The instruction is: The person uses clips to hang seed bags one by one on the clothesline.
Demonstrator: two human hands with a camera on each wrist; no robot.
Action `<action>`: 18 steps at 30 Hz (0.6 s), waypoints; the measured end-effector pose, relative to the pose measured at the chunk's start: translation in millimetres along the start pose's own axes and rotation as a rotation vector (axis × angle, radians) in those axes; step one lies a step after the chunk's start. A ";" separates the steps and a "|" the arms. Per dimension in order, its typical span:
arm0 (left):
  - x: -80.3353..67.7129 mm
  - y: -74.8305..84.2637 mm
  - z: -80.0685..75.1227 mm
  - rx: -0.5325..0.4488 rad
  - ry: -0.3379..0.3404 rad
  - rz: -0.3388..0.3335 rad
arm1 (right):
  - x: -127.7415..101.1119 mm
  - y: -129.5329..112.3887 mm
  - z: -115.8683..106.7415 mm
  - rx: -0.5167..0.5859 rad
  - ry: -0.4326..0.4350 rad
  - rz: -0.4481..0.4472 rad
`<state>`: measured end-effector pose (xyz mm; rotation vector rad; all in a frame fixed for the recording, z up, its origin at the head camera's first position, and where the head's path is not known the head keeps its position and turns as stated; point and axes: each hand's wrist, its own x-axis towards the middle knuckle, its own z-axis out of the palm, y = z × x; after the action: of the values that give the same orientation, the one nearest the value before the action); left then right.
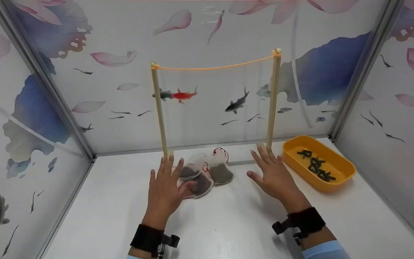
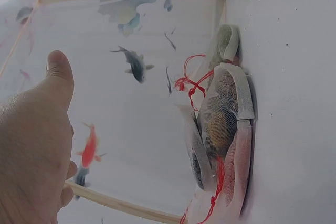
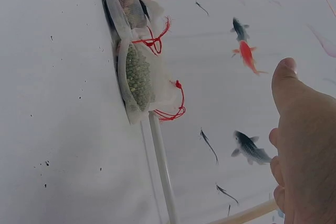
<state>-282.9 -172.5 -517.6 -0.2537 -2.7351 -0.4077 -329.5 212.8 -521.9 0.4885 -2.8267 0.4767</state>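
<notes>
Three small white mesh bags [image 1: 207, 174] with dark filling and red drawstrings lie in a cluster on the white table, in front of a wooden frame. My left hand [image 1: 167, 185] hovers flat just left of them with its fingers spread, and its thumb reaches toward the front bag. In the left wrist view the left hand [image 2: 37, 140] is still apart from the bags [image 2: 223, 124]. My right hand [image 1: 273, 176] is spread flat to the right of the bags and holds nothing. The right wrist view shows the right hand [image 3: 304, 145] well clear of the bags [image 3: 136, 77].
The frame has two upright wooden posts [image 1: 159, 111] [image 1: 272, 100] with an orange string [image 1: 214, 67] stretched between their tops. A yellow tray [image 1: 341, 162] holding several dark clips [image 1: 316, 167] stands at the right. Patterned walls enclose the table on three sides.
</notes>
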 end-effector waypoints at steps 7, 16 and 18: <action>-1.4 0.4 1.1 -0.004 0.014 0.006 | 1.0 5.7 -4.9 -0.017 -0.032 0.058; -2.8 6.5 3.0 -0.025 -0.008 0.037 | 4.6 70.7 -39.4 0.094 -0.099 0.222; -1.5 11.1 4.2 -0.033 -0.038 0.059 | 5.5 94.1 -51.4 0.102 -0.138 0.292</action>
<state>-280.4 -160.9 -519.2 -0.3528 -2.7519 -0.4362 -359.6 313.3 -498.9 0.1287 -3.0332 0.6683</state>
